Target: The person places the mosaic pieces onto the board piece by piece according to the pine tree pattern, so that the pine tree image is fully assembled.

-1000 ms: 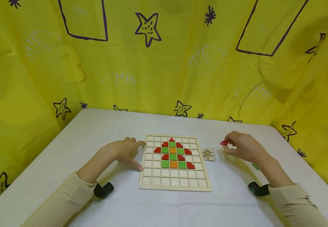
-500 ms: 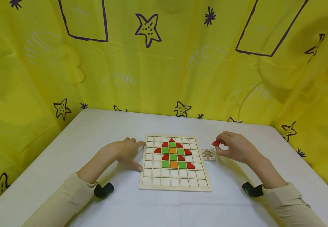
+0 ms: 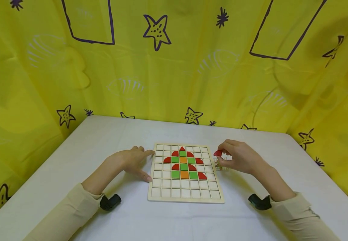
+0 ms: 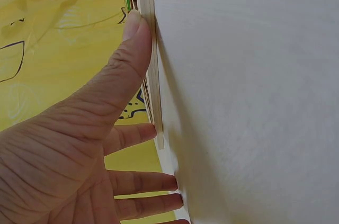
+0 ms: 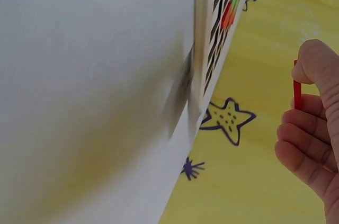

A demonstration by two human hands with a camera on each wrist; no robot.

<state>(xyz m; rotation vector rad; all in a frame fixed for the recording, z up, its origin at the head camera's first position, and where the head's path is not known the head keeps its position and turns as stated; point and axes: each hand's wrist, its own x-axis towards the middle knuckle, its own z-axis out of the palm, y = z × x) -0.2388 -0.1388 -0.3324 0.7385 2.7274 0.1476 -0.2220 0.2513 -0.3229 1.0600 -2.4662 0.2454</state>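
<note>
A wooden grid board (image 3: 186, 193) lies on the table. Red, green and orange tiles on it form a tree shape. My left hand (image 3: 133, 161) steadies the board's left edge, its thumb and index finger touching the rim; in the left wrist view the fingers (image 4: 139, 182) extend straight. Between thumb and fingertips of my right hand (image 3: 246, 158) is pinched a red quarter-circle tile (image 3: 217, 153), held in the air just off the board's right edge. The right wrist view shows this red tile (image 5: 297, 89) edge-on.
A small pattern card (image 3: 221, 168) lies against the board's right side, partly covered by my right hand. White cloth (image 3: 167, 224) covers the table. A yellow curtain (image 3: 174, 73) with drawn stars hangs behind and at both sides.
My right hand has travelled left with the red tile, from the right of the card to above it. My left hand and the board have stayed put.
</note>
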